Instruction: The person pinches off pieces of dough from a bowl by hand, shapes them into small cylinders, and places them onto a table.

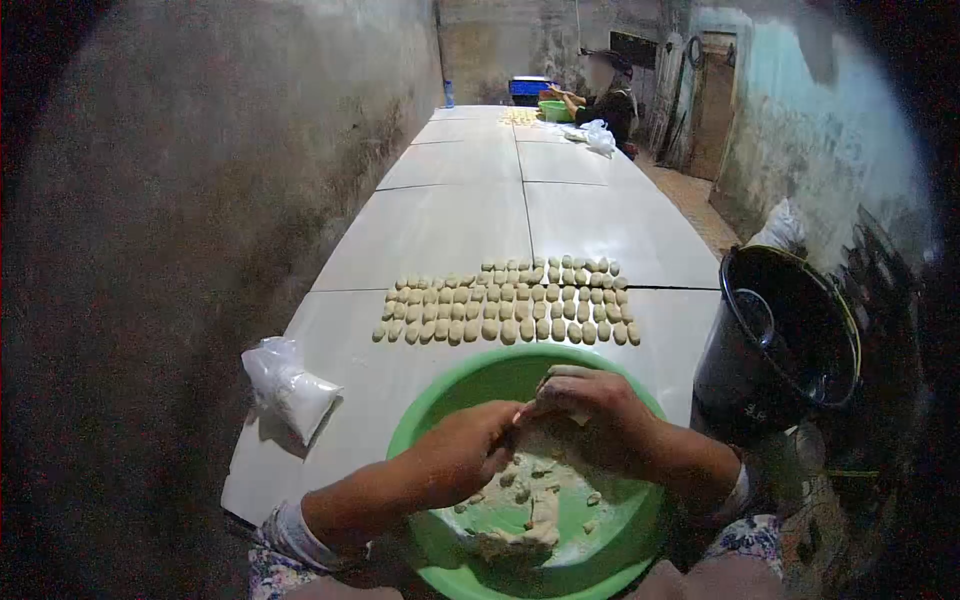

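Over a green basin [408, 425], my left hand [468, 448] and my right hand [598, 405] meet at the fingertips. Both hands are closed. A pale bit that looks like dough shows under my right fingers; whatever my left fingers pinch is hidden. A larger lump of dough [543, 520] lies in the basin among flour and small scraps. Just beyond the basin, several rows of small oval dough pieces [508, 308] are laid out on the white table [455, 225].
A knotted plastic bag of white powder [295, 392] sits at the table's left edge. On the right stands a black bucket [740, 350]. At the far end a person [612, 100] works by another green basin [556, 111] and a blue crate [530, 88]. A wall [250, 170] runs along the left.
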`<act>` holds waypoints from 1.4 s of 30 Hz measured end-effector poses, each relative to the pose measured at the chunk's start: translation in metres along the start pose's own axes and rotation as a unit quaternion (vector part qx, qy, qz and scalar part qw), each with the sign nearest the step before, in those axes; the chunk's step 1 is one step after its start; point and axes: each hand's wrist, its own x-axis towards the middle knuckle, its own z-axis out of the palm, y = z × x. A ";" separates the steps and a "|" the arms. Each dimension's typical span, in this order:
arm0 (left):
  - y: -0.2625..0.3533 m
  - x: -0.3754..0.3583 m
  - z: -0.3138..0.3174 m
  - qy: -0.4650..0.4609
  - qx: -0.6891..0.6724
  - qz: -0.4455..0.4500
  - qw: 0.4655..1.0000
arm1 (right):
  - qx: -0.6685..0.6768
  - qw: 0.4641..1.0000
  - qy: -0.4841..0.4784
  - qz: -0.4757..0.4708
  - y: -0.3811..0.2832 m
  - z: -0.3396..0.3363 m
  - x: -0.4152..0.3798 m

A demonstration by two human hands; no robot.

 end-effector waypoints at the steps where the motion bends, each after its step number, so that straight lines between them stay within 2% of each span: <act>1: 0.004 0.000 0.001 -0.012 0.012 0.016 1.000 | -0.026 0.999 -0.027 0.016 -0.002 0.000 -0.001; 3: 0.000 0.001 0.000 -0.034 0.026 0.018 0.999 | -0.053 0.997 -0.054 0.033 -0.003 0.000 -0.003; 5: -0.005 0.000 -0.001 -0.074 0.054 0.016 0.996 | 0.074 0.992 -0.068 0.073 -0.002 0.001 -0.004; 6: 0.001 0.000 -0.003 -0.082 -0.031 -0.009 0.996 | 0.075 0.992 -0.068 0.073 -0.001 0.000 -0.004; 7: -0.002 0.001 -0.003 -0.082 -0.031 -0.008 0.996 | 0.121 0.985 -0.066 0.104 0.001 -0.002 -0.003; 9: -0.009 0.002 -0.005 -0.114 -0.129 -0.032 0.985 | 0.165 0.975 -0.063 0.135 0.002 -0.004 -0.001; 11: -0.004 0.002 -0.006 -0.083 -0.162 -0.046 0.982 | 0.325 0.916 -0.020 0.235 0.002 -0.005 0.001; 14: -0.011 0.008 -0.009 -0.028 -0.302 -0.073 0.950 | 0.344 0.907 -0.013 0.243 -0.002 -0.010 0.004; 16: -0.013 0.007 -0.011 -0.023 -0.270 -0.070 0.960 | 0.373 0.897 -0.010 0.236 0.002 -0.009 0.004; 21: -0.014 0.009 -0.006 -0.037 -0.206 -0.034 0.977 | 0.368 0.905 -0.021 0.212 0.004 -0.009 0.004; 23: -0.009 0.007 0.001 0.003 -0.308 -0.047 0.950 | 0.376 0.902 -0.025 0.211 0.004 -0.009 0.003; 25: -0.005 0.006 -0.003 0.003 -0.309 -0.042 0.950 | 0.370 0.902 -0.057 0.216 0.001 -0.008 0.002; 26: -0.004 0.005 -0.004 0.003 -0.311 -0.036 0.950 | 0.377 0.904 -0.075 0.189 0.007 -0.004 -0.001; 29: -0.010 0.006 -0.004 -0.025 -0.257 -0.050 0.965 | 0.359 0.909 -0.088 0.192 -0.002 -0.002 0.000; 31: -0.016 0.005 0.000 -0.020 -0.279 -0.053 0.958 | 0.382 0.896 -0.091 0.207 -0.003 0.000 -0.002; 33: -0.018 0.004 0.001 -0.066 -0.257 -0.112 0.958 | 0.217 0.964 -0.093 0.122 0.000 0.003 -0.003; 35: -0.015 0.004 -0.002 -0.069 -0.229 -0.100 0.966 | 0.204 0.971 -0.083 0.097 0.000 0.001 -0.001; 37: -0.015 0.004 -0.004 -0.092 -0.177 -0.108 0.974 | 0.105 0.993 -0.029 0.055 0.005 0.000 -0.002; 38: -0.012 0.004 -0.005 -0.092 -0.177 -0.108 0.974 | 0.104 0.993 -0.029 0.055 0.000 0.001 -0.002; 40: -0.002 0.005 -0.010 -0.158 -0.163 -0.061 0.972 | 0.148 0.977 -0.054 0.147 -0.012 0.005 -0.002; 41: 0.002 0.004 -0.013 -0.157 -0.164 -0.061 0.972 | 0.148 0.976 -0.055 0.147 -0.009 0.006 -0.003; 42: 0.007 0.003 -0.015 -0.186 -0.202 -0.052 0.960 | 0.122 0.986 -0.077 0.085 -0.005 0.007 -0.004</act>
